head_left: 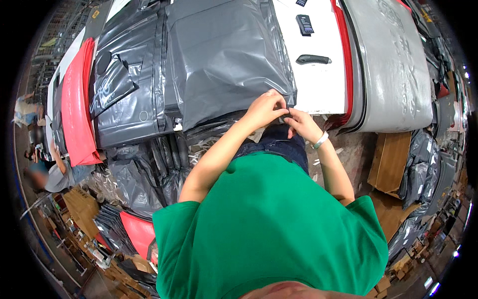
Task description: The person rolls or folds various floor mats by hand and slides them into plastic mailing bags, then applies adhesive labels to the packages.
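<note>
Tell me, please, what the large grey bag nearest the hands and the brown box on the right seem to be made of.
Large grey bag: probably thin plastic film, smooth and glossy, since it wrinkles softly and shows bright highlights. Brown box: likely cardboard with a mostly matt finish, judging by its plain tan colour and stiff, flat panels.
</note>
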{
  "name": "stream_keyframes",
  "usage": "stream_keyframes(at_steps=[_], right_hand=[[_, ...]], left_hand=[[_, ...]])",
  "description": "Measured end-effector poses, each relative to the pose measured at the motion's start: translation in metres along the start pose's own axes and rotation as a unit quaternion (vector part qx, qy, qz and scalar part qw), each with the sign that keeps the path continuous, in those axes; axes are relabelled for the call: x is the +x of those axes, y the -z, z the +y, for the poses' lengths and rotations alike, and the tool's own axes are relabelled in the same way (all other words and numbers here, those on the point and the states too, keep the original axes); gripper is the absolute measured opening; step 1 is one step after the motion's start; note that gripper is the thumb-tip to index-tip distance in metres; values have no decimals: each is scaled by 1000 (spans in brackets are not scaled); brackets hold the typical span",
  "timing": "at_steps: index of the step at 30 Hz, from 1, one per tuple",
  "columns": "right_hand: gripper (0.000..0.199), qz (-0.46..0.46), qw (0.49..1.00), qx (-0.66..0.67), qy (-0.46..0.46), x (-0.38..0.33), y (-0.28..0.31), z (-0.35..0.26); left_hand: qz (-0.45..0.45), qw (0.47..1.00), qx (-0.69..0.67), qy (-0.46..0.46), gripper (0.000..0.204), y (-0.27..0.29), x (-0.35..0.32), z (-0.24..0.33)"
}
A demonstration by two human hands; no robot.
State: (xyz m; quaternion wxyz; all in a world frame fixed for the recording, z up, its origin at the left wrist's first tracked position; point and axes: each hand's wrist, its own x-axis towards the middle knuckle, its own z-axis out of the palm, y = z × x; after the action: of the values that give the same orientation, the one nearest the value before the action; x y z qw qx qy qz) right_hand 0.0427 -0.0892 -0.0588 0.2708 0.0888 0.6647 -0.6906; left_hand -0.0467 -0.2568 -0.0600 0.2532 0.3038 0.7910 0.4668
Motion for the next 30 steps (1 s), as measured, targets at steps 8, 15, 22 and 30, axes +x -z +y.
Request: stream_keyframes(at_steps=[8,15,22,30], right_hand=[[23,59,994,84,-46,-3,7,51],[25,106,987,110,-55,-15,10,62],[22,122,991,-19,-52,0,19,69],[44,281,863,-383,171,53,56,-6]], left_hand=[[-3,944,-291,157,9,37,-146,-39],[-266,795,316,444,26,16,-541,-252],[172,828,134,516,32,12,-430,-237],[159,823,543,50,65,138,-201,-117]])
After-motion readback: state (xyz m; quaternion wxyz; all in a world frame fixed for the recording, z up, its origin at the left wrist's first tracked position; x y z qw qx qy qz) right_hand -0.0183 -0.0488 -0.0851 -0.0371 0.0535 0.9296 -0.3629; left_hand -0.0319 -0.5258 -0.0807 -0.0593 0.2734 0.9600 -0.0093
